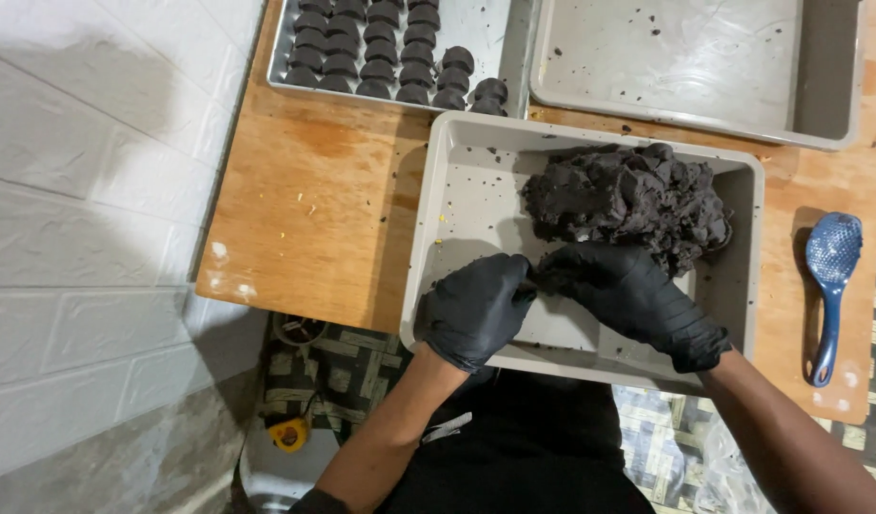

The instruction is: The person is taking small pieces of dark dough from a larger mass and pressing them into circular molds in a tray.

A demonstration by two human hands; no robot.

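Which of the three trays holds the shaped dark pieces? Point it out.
The tray at top left: rows of dark pieces fill it. The others hold loose dough or crumbs.

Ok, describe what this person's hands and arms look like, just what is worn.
Both the left hand and the right hand wear snug black disposable gloves, ribbed with fine creases and ending at the wrists. The forearms are bare, with no sleeves, watch or bands in view. Dark crumbs cling to the gloves.
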